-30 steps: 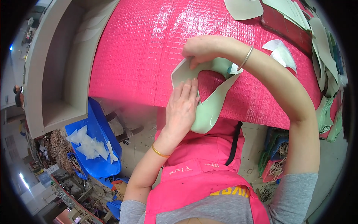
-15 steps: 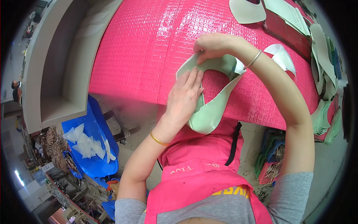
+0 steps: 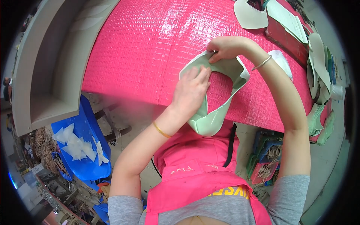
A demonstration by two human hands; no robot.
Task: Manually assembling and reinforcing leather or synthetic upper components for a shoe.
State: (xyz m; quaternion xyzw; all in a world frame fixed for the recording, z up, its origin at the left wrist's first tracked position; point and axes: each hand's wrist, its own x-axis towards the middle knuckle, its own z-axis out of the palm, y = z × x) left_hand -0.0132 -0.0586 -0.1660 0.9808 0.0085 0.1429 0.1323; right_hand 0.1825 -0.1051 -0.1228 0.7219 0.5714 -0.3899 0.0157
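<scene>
Operator: Viewing remotely, I log the worktop point(image 3: 127, 48) first; the green piece point(image 3: 210, 125) overhangs its near edge, shifted slightly right since a second ago.
Partner: Grip?
Operator: Right hand point(image 3: 227, 47) pinching the piece's far edge. Left hand point(image 3: 190, 90) farther up the left side than before; whether it clasps, I can't tell.
Partner: Meaning?
Operator: Repositioning, I judge; piece stays held.

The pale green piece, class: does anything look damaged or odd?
No clear damage. Slightly odd: the pale green piece overhangs the pink table on the near side, with left hand and right hand on it.
</scene>
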